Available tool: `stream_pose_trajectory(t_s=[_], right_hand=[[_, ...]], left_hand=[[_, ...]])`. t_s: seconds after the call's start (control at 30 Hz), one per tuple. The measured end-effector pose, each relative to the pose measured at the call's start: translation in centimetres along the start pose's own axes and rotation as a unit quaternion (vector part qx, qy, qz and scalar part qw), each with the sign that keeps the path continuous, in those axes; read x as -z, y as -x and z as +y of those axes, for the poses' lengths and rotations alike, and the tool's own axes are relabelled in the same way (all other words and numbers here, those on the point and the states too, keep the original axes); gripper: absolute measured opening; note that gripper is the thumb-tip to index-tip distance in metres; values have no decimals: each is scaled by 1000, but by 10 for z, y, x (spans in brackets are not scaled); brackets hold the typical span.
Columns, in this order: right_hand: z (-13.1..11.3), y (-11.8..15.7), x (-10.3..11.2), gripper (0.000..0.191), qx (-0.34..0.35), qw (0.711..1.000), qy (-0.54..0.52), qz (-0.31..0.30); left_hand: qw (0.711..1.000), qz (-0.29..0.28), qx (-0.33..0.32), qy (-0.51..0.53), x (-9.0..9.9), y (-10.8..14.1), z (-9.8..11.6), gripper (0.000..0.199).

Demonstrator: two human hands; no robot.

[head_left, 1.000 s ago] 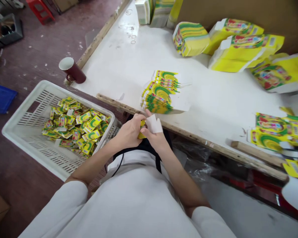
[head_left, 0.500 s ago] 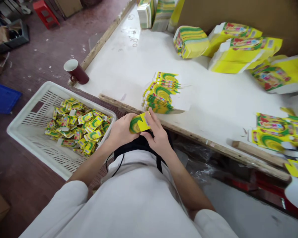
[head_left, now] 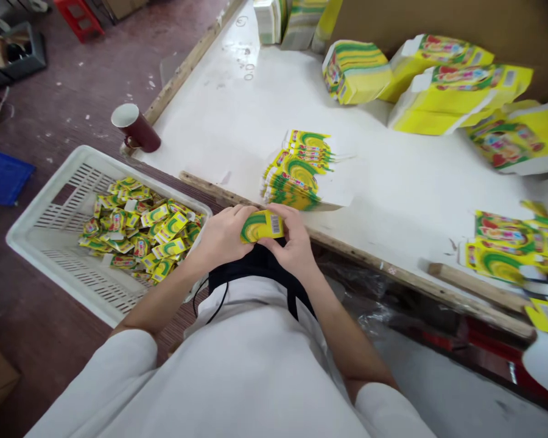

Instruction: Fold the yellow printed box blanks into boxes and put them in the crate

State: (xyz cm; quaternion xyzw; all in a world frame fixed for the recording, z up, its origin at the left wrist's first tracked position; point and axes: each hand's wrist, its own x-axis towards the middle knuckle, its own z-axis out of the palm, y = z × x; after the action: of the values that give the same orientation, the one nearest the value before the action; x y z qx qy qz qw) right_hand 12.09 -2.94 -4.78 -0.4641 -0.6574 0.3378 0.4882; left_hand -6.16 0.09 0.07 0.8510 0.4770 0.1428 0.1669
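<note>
A small yellow and green box [head_left: 261, 226] with a barcode is held between both hands, just in front of the table edge. My left hand [head_left: 226, 238] is wrapped round its left end. The thumb and fingers of my right hand [head_left: 293, 242] pinch its right end, near the barcode. Beyond them on the white table [head_left: 201, 128] lies a fanned pile of flat yellow and green cartons [head_left: 296, 176]. At the left, a white plastic crate [head_left: 45, 228] holds several small folded boxes [head_left: 158, 234].
A dark red mug [head_left: 141, 131] stands at the table's left corner. Stacks of yellow cartons [head_left: 456, 100] line the back. More flat cartons [head_left: 502, 243] and a wooden strip [head_left: 477, 286] lie at the right. A red stool [head_left: 80, 18] is on the floor.
The flap at the box's right end has been folded in, and its barcode now faces up. The fingers of my right hand have closed round that end. The view has shifted slightly.
</note>
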Motion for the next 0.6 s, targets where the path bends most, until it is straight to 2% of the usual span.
stream_pose_trajectory(t_s=[0.07,0.13,0.2,0.23,0.3,0.37,0.43,0.47,0.5,0.53,0.6], right_hand=[[0,-4,1,73,-1,1000,7,-26],[5,-15,14,77,1,998,57,6],[20,-29,32,66,-4,982,162,96],[29,-37,41,61,-14,967,221,125],[48,-49,54,52,-46,945,300,123],[59,-55,60,42,-53,934,338,106],[56,-55,59,40,-44,928,355,108],[49,-52,57,42,-39,926,357,113],[39,-48,54,45,-35,928,352,115],[27,-42,51,48,-33,934,339,109],[3,-29,40,50,-19,960,272,70]], left_hand=[[999,-21,47,-8,4,11,-12,50],[991,-40,120,-49,17,26,-33,52],[971,-52,186,-140,32,42,-59,61],[956,-31,227,-182,40,50,-70,72],[944,-9,273,-183,47,62,-86,85],[960,-18,268,-82,43,66,-89,83],[970,-52,221,83,28,59,-78,74],[964,-68,194,170,17,52,-68,72],[949,-77,163,259,5,43,-57,75],[926,-63,137,346,-7,31,-44,82],[868,-10,102,486,-28,7,-16,97]])
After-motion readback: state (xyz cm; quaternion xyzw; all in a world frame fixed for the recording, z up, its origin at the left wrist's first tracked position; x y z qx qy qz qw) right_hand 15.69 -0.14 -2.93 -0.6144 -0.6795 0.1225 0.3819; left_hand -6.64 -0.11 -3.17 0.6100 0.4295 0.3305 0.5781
